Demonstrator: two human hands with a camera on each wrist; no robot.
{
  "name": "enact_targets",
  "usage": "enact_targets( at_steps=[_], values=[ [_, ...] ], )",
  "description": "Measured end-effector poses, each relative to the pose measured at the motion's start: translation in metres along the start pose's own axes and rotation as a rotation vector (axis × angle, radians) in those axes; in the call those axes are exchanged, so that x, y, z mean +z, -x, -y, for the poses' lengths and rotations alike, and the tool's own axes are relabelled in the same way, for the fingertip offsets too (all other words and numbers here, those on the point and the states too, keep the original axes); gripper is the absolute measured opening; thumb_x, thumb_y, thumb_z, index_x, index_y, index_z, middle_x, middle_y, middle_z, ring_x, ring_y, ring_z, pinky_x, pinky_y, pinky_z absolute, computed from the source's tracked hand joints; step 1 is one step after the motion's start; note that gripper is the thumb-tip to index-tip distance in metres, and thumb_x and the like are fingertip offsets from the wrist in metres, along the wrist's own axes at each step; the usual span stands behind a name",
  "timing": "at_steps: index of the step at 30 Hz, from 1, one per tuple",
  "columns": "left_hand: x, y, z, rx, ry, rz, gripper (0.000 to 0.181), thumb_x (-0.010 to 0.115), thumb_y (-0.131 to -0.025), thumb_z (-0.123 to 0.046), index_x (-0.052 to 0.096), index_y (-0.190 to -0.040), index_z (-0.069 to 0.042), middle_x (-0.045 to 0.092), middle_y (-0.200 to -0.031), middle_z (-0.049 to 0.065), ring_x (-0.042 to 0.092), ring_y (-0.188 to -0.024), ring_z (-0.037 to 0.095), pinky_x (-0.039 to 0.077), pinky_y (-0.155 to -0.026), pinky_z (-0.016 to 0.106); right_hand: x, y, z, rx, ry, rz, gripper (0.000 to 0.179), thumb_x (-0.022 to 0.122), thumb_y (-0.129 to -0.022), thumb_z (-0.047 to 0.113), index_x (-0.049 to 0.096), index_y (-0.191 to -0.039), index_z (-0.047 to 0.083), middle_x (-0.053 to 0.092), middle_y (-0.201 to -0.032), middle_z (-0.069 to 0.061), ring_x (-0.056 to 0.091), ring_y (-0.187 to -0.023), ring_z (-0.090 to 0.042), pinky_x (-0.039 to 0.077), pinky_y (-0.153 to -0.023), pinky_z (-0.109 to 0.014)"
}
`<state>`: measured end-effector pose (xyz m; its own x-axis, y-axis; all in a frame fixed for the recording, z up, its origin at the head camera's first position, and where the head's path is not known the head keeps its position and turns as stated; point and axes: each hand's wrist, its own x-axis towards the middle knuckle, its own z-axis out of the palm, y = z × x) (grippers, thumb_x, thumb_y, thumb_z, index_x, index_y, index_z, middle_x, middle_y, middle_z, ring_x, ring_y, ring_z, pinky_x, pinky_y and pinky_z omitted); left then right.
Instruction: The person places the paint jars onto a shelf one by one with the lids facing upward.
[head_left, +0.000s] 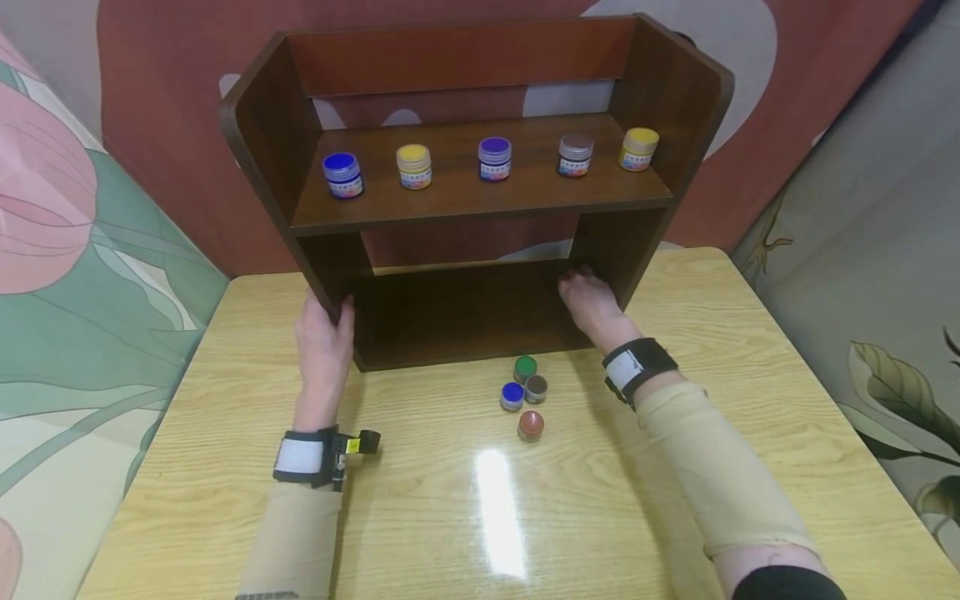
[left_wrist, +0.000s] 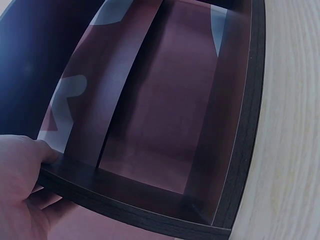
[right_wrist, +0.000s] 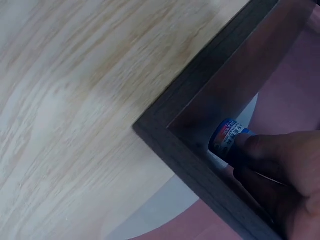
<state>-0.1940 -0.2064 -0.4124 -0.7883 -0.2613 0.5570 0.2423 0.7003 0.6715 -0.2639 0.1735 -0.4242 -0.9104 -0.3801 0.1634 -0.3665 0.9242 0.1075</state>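
A dark brown two-tier wooden shelf (head_left: pixel 468 312) stands on the table. My left hand (head_left: pixel 324 346) grips the front edge of its left side panel, thumb inside and fingers outside, as the left wrist view shows. Inside the lower compartment, by the right side panel, my right hand (head_left: pixel 592 308) holds a small dark blue paint jar (right_wrist: pixel 227 136) with a printed label. Thumb and fingers pinch the jar near the compartment's corner in the right wrist view; in the head view the hand hides it. Several labelled paint jars, including a middle blue one (head_left: pixel 494 160), stand along the upper board.
In front of the shelf, several small jars sit on the light wood table (head_left: pixel 420 500): a green one (head_left: pixel 525 367), a brown one (head_left: pixel 536 389), a blue one (head_left: pixel 512 397) and a reddish one (head_left: pixel 531 426). A patterned backdrop (head_left: pixel 165 50) rises behind the table.
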Motion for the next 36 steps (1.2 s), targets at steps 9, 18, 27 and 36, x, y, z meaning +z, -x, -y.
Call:
enact_targets(
  at_steps=[9,18,27,36],
  values=[
    [-0.0005,-0.0001,0.0001,-0.014,-0.011,0.004,0.03,0.062,-0.097,-0.013,0.055,-0.121,0.004,0.067,-0.112,0.028,0.065,-0.106,0.045,0.054,-0.09,0.058,0.0057,-0.0021,0.0001,0.008,0.036,0.002,0.019,0.068,-0.077,-0.01,0.065,-0.095,-0.005,0.068,-0.099,-0.022,0.063,-0.101,-0.04,0.062,-0.072,-0.049],
    [0.0006,-0.0003,-0.0003,-0.012,-0.009,0.0,0.031,0.062,-0.097,-0.015,0.056,-0.119,0.005,0.066,-0.111,0.028,0.064,-0.107,0.046,0.052,-0.093,0.058,0.0072,-0.0029,-0.0001,0.016,0.073,0.017,0.019,0.068,-0.077,-0.01,0.067,-0.095,-0.004,0.069,-0.098,-0.02,0.063,-0.102,-0.038,0.062,-0.073,-0.046],
    [0.0007,0.0012,-0.0006,-0.019,0.0,-0.011,0.031,0.063,-0.097,-0.016,0.056,-0.118,0.006,0.066,-0.11,0.029,0.064,-0.106,0.047,0.052,-0.092,0.059,0.0072,-0.0035,0.0015,0.013,0.106,0.022,0.014,0.066,-0.079,-0.01,0.068,-0.09,-0.002,0.07,-0.097,-0.021,0.063,-0.1,-0.037,0.063,-0.069,-0.042],
    [0.0009,0.0016,0.001,-0.014,-0.001,-0.01,0.031,0.063,-0.097,-0.014,0.055,-0.12,0.005,0.066,-0.111,0.028,0.064,-0.107,0.046,0.052,-0.093,0.059,0.0071,-0.0024,0.004,-0.003,0.181,0.028,0.012,0.067,-0.081,-0.007,0.069,-0.09,0.001,0.071,-0.096,-0.018,0.064,-0.1,-0.033,0.062,-0.068,-0.038]
  ],
)
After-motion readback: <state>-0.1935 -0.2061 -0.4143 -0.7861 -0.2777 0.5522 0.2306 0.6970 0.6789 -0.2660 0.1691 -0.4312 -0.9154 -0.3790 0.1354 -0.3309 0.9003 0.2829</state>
